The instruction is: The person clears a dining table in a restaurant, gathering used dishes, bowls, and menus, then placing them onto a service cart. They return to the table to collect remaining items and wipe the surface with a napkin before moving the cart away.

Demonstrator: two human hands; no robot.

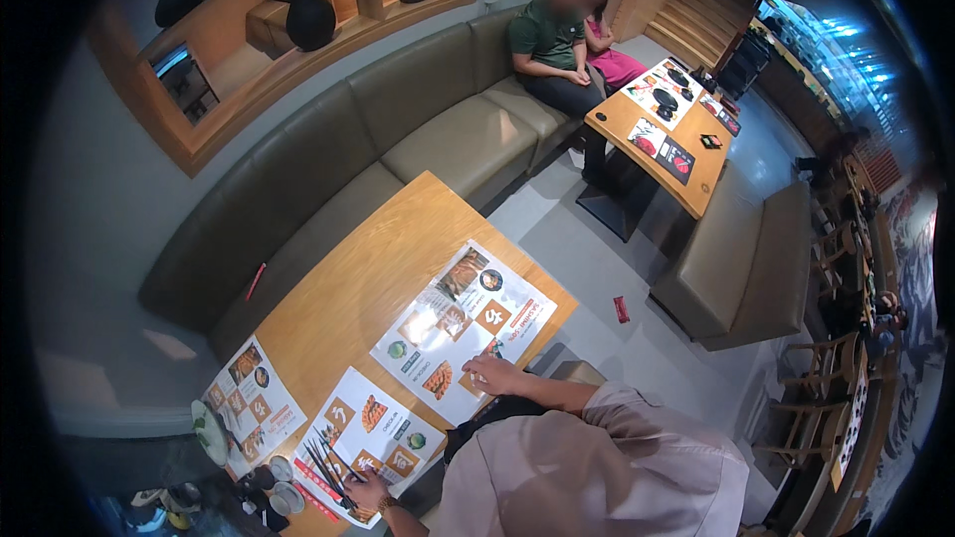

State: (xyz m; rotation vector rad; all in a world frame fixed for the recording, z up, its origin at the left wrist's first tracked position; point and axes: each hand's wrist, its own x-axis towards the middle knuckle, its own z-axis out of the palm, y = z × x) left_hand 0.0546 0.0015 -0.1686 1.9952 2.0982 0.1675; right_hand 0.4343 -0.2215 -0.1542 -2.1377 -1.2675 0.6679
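Pale shirt (pixel 597 467); left grip (pixel 368 493) together around dark chopsticks (pixel 324 459); right grip (pixel 492 375), fingers apart, over lettered placemat (pixel 453 316)

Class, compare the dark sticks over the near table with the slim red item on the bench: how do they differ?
The dark sticks are several and fanned out; the slim red item is single. The dark sticks are over a printed sheet at the person's left grip, whereas the slim red item lies untouched on the bench. The dark sticks look nearly black, the slim red item bright red. Both are long and narrow.
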